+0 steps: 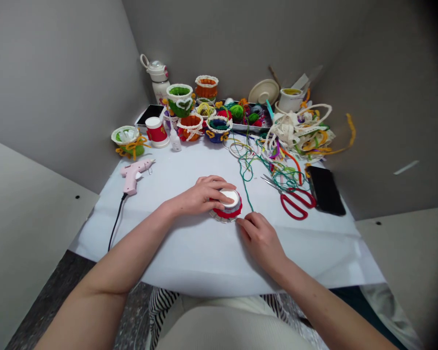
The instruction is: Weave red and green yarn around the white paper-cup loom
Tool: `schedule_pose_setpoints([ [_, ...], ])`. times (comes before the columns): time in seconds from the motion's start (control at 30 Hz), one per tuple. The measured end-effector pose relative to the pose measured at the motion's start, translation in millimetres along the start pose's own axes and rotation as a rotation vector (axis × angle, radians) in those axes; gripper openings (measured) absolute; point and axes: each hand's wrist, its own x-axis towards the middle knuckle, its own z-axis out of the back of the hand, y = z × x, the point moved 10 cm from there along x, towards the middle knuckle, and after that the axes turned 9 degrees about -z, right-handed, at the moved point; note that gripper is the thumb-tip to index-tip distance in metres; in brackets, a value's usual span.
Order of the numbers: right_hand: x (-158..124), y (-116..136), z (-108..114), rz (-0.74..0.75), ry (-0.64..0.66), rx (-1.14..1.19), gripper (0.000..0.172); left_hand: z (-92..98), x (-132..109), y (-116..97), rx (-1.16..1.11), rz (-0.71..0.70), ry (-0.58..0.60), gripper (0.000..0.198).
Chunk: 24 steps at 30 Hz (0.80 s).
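A small upturned cup (229,197) wrapped in red yarn, with a white base on top and a pale frill at its rim, stands in the middle of the white table (190,243). My left hand (200,195) lies over its left side and holds it down. My right hand (260,238) rests on the table at the cup's lower right, fingertips pinched at the frill's edge. A green yarn strand (245,182) runs from the cup toward the back.
Red-handled scissors (294,199) and a black phone (325,189) lie right of the cup. A pink glue gun (134,174) with its black cord lies at the left. Yarn-covered cups (190,126), a glue bottle (174,140), a thermos and tangled cords (299,133) crowd the back.
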Motion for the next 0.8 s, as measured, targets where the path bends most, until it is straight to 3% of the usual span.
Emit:
schedule_pose_setpoints([
  [0.33,11,-10,6,-0.122,-0.019,0.113,0.018,2.2,1,-1,-0.019,0.0,-0.013,0.024],
  [0.67,29,-34,1,-0.269,-0.008,0.235,0.015,1.3,1,-1,-0.014,-0.006,0.008,0.024],
  [0.8,27,-36,0,-0.27,-0.001,0.259,0.014,1.0,0,-6,-0.014,0.025,-0.055,0.023],
])
